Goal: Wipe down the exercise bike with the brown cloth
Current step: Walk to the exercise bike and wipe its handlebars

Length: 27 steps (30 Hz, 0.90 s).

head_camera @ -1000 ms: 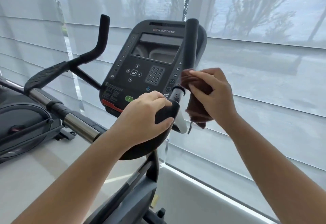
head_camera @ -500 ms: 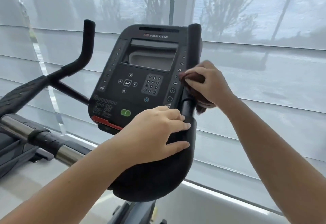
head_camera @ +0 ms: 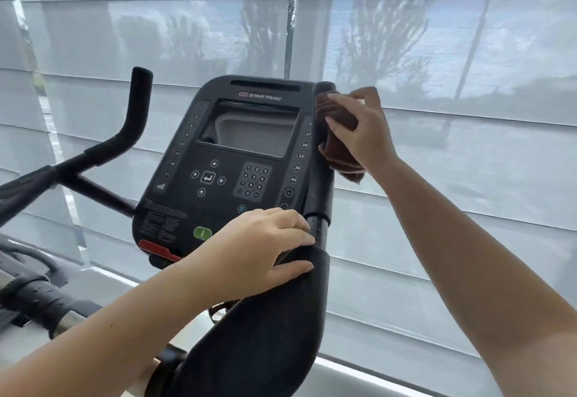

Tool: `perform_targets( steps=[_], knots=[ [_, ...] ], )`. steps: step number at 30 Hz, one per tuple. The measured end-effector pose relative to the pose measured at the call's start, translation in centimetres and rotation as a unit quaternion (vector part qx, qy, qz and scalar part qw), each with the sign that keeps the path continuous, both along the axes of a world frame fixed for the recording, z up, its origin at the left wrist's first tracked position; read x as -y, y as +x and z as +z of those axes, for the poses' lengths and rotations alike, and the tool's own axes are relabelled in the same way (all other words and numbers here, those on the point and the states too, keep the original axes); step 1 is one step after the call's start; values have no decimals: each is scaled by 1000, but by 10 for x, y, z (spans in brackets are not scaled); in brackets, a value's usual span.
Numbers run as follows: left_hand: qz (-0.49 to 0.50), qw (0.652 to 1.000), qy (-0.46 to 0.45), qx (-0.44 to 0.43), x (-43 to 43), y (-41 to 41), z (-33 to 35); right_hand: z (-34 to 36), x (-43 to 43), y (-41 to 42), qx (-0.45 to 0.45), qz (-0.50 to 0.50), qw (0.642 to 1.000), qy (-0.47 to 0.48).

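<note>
The exercise bike's black console (head_camera: 237,159) with screen and keypad fills the middle of the view. Its right upright handle (head_camera: 320,190) rises beside the console. My right hand (head_camera: 362,134) holds the brown cloth (head_camera: 338,143) wrapped around the upper part of that handle, near its top. My left hand (head_camera: 265,250) rests flat on the black padded armrest (head_camera: 271,328) just below the handle's base, fingers spread toward the post. The bike's left handle (head_camera: 134,115) stands free on the other side.
Sheer white blinds (head_camera: 452,178) cover the window close behind the bike. Another machine's bar (head_camera: 37,300) and dark body lie at the lower left. A white sill (head_camera: 359,378) runs under the window.
My right hand has slid the cloth up the right handle from its base to near its top. The left hand stayed on the armrest while the view drew closer.
</note>
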State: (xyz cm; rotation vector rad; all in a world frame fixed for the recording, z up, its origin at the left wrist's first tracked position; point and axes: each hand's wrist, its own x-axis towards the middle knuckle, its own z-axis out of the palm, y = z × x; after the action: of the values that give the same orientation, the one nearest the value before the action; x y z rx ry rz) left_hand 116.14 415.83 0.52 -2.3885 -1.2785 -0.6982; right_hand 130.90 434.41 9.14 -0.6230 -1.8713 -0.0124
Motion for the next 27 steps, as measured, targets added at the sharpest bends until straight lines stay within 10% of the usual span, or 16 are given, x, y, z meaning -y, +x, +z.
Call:
perform_targets(
  steps=[7,15,27],
  knots=[
    [38,998,51,-8,-23,-15,7,-82,27,35,76,118,988,-58],
    [137,990,21,-11,-74,-26,30,-11,-16,-4,-96,69,993,17],
    [121,991,-38,30,-131,-35,44,-41,0,28,-47,86,995,-27]
  ],
)
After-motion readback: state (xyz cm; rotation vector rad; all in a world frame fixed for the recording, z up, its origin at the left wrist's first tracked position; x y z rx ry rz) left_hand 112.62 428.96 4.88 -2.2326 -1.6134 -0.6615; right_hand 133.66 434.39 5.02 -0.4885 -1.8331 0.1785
